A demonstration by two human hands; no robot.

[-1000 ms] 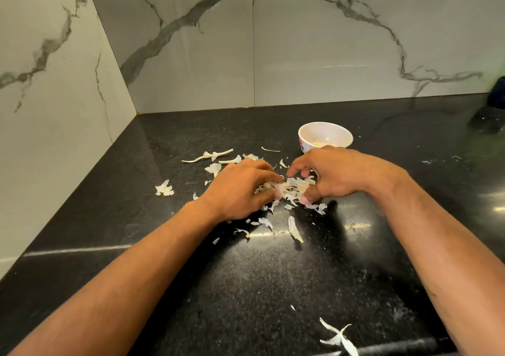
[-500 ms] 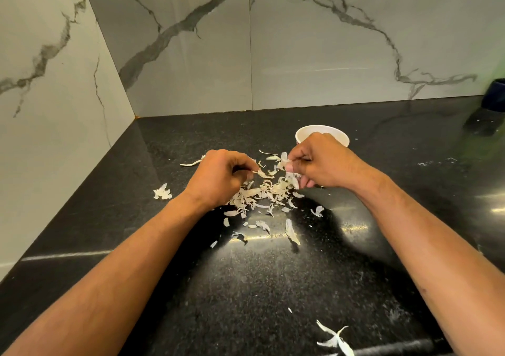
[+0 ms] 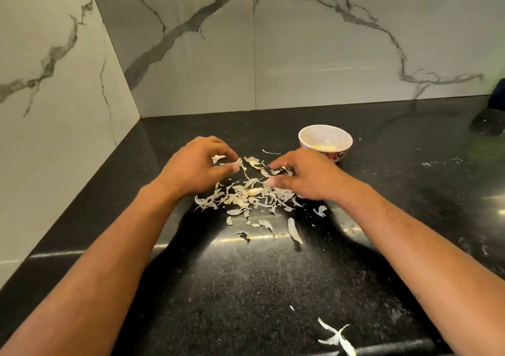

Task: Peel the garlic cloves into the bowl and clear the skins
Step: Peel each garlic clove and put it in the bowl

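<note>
Both hands have moved apart since half a second ago, when they pinched one piece together. Now my left hand (image 3: 196, 165) pinches a scrap of skin at centre frame, and my right hand (image 3: 303, 178) curls over the pile of skins (image 3: 246, 197); what it holds I cannot tell. One clove (image 3: 254, 191) lies uncovered in the pile on the table (image 3: 246, 287). I judge it must still go to the bowl (image 3: 325, 141), right of centre.
</note>
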